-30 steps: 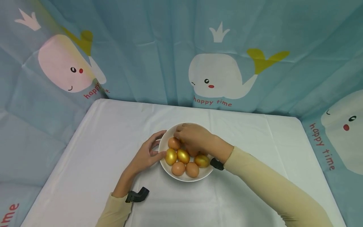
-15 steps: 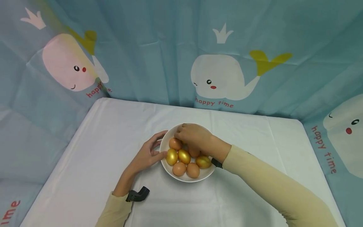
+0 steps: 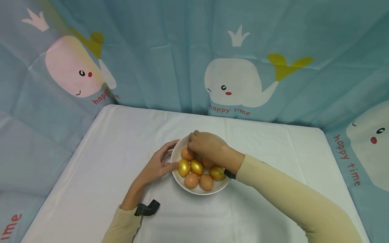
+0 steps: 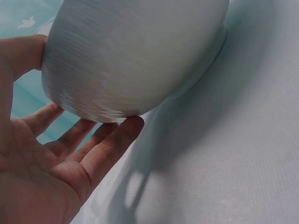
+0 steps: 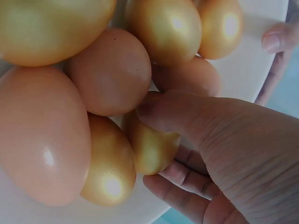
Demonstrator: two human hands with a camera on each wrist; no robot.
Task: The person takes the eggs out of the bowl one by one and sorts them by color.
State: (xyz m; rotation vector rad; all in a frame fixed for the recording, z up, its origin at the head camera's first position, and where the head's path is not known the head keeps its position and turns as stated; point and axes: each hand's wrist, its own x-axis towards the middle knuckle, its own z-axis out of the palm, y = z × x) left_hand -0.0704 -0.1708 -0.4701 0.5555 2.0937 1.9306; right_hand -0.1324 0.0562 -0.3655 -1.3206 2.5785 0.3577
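Observation:
A white bowl (image 3: 201,193) holds several brown eggs (image 3: 191,181) and several shiny gold eggs (image 3: 183,167). My left hand (image 3: 158,166) grips the bowl's left side, thumb at the rim and fingers on the outer wall. The left wrist view shows these fingertips against the curved white outside of the bowl (image 4: 140,51). Inside the bowl, my right hand (image 3: 209,145) reaches in from the right, knuckles up. Seen from the right wrist, its thumb and fingers pinch a gold egg (image 5: 153,148) near the bowl wall. From the head view, the right hand hides that egg.
A white cloth (image 3: 258,209) covers the table. Behind and beside it hangs a blue curtain (image 3: 143,67) printed with whales. Dark wrist mounts (image 3: 147,208) sit at both wrists. A brown egg (image 5: 187,77) lies close to the right thumb.
The head view has shifted slightly. My right hand and forearm have moved a little within the bowl, while my left hand keeps its grip on the bowl.

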